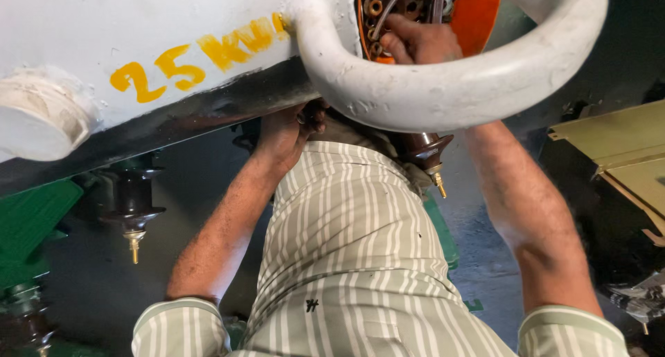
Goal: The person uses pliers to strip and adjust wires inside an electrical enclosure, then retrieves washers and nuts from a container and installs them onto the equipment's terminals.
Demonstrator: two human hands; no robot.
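Yellow hand-painted characters (201, 56) run across the pale grey tank wall (104, 24) at the upper left, slanting upward to the right. A thick pale curved pipe (443, 87) loops from that wall across the middle. Your right hand (419, 42) reaches past the pipe into the orange-rimmed opening (478, 14) at the top, fingers curled closed around a thin metal tube (391, 11) among brown fittings. Your left hand (287, 132) is tucked under the tank's dark lower edge, bent against something dark; whether its fingers grip anything you cannot tell. You can count two dark brown insulators with brass tips: one at the left (131, 204), one in the middle (426, 153). Green metal parts (31, 225) sit at the left, an olive panel (623, 156) at the right, and the dim floor (478, 239) lies below.
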